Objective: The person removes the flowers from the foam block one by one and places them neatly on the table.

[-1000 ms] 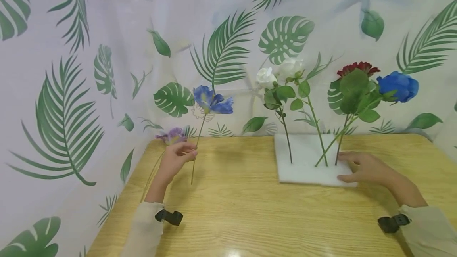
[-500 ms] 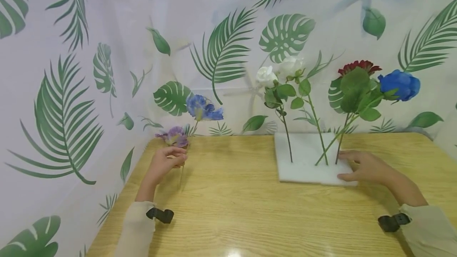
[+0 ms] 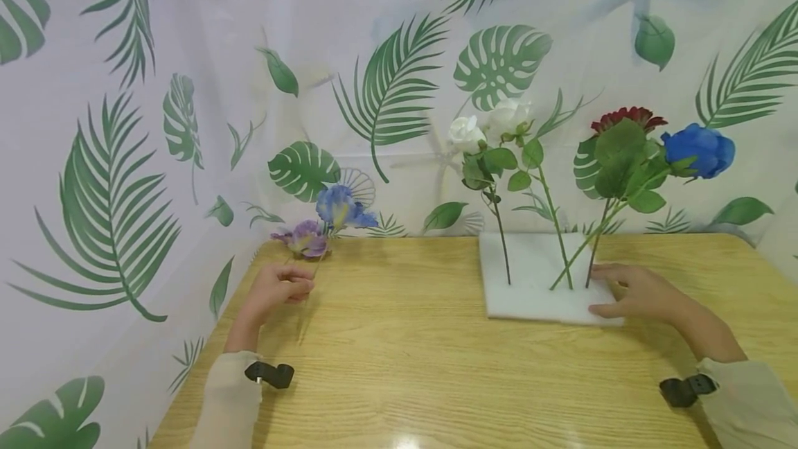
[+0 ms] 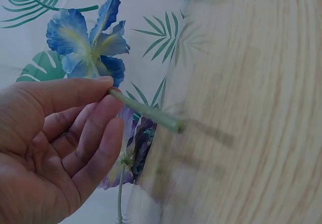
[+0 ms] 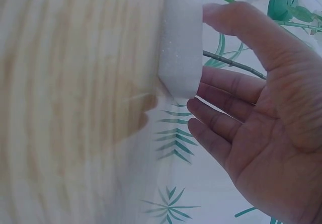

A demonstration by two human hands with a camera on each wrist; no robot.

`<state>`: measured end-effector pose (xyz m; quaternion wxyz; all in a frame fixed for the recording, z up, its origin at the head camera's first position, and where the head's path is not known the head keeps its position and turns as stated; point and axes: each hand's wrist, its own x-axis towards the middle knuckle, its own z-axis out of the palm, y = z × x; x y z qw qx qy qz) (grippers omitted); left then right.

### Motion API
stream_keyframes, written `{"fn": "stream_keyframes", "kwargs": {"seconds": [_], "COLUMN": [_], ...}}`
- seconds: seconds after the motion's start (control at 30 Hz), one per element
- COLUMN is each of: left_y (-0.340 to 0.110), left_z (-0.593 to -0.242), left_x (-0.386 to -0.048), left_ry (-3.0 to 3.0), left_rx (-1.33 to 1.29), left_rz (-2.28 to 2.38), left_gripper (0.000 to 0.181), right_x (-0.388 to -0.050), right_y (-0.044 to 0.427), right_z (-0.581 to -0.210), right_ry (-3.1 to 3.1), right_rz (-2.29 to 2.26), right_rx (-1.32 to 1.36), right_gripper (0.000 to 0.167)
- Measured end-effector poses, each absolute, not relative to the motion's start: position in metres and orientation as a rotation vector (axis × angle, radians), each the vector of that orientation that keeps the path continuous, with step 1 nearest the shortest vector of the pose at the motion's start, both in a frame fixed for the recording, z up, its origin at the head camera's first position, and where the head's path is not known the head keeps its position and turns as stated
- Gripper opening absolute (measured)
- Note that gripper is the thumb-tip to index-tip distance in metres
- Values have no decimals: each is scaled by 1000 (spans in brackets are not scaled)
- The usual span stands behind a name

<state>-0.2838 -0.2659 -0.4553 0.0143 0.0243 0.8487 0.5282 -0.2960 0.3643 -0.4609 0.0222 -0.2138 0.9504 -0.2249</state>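
Note:
Between thumb and fingertips, my left hand (image 3: 278, 289) pinches the thin stem of a blue iris (image 3: 339, 206), which has yellowish petal centres. The left wrist view shows the cut stem end poking out past the fingertips of the left hand (image 4: 75, 133). A purple flower (image 3: 305, 239) lies just behind that hand, at the back left of the table. Over on the right, my right hand (image 3: 645, 294) rests at the right edge of a white foam block (image 3: 530, 307), its fingers loosely spread and touching the foam (image 5: 183, 48).
In the foam stand two white roses (image 3: 466, 134), a dark red flower (image 3: 630, 118) and a blue rose (image 3: 698, 151) leaning right. The wooden table (image 3: 399, 366) meets a leaf-printed cloth (image 3: 399, 179) at its back and left.
My left hand has moved left and toward me, lowering the blue iris until its bloom sits beside the purple flower. The right hand and the foam have stayed put.

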Motion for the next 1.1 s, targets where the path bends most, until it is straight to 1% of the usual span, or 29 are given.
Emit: {"fn": "stream_keyframes", "kwargs": {"seconds": [0.37,0.77,1.1], "left_y": [-271,-283,-290], "left_z": [-464,-471,-473], "left_x": [-286,-282,-278], "left_ry": [2545,2454,2437], "left_rx": [-132,-221,-305], "left_rz": [1702,1751,1757], "left_gripper": [33,38,35], "right_x": [-295,-297,-294], "right_y": [364,365,365], "right_z": [-460,-460,-460], "right_ry": [2943,2938,2935], "right_rz": [-688,-675,-675], "right_rx": [-650,-660,-641], "right_gripper": [73,74,76]}}
